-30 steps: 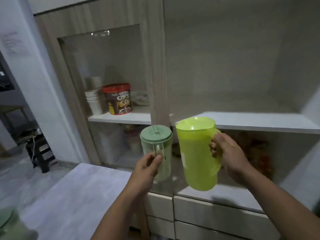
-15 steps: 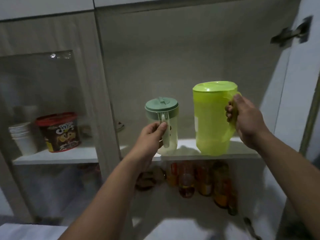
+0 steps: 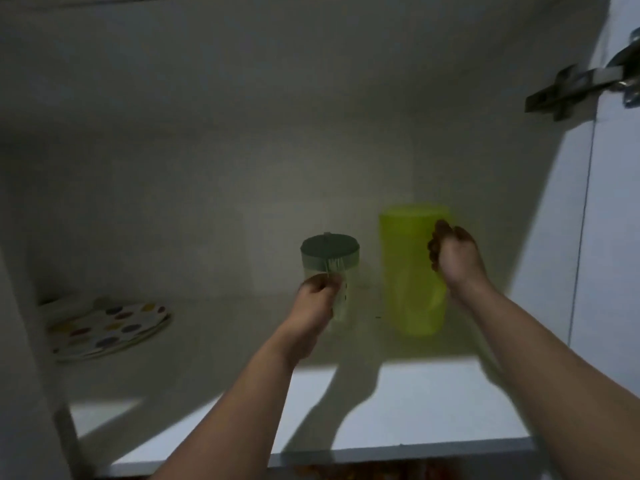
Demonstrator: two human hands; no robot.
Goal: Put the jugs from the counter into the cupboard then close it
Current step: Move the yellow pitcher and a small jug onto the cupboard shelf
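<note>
Two jugs are deep inside the open cupboard, on its white shelf [image 3: 433, 400]. The small clear jug [image 3: 330, 261] with a dark green lid is at the centre; my left hand [image 3: 317, 299] grips its handle. To its right is the tall lime-green jug [image 3: 410, 271], and my right hand [image 3: 455, 254] curls round its handle at the upper right side. Both jugs are upright and look set down near the back wall, though the dim light blurs their bases.
A stack of spotted plates [image 3: 107, 323] lies on the shelf's left side. The open cupboard door [image 3: 616, 220] hangs at the right with a metal hinge [image 3: 571, 88] near the top. Jars on a lower shelf peek out below the front edge.
Both hands have carried the jugs up and forward from in front of the shelf edge into the back of the cupboard. The view has moved closer and higher.
</note>
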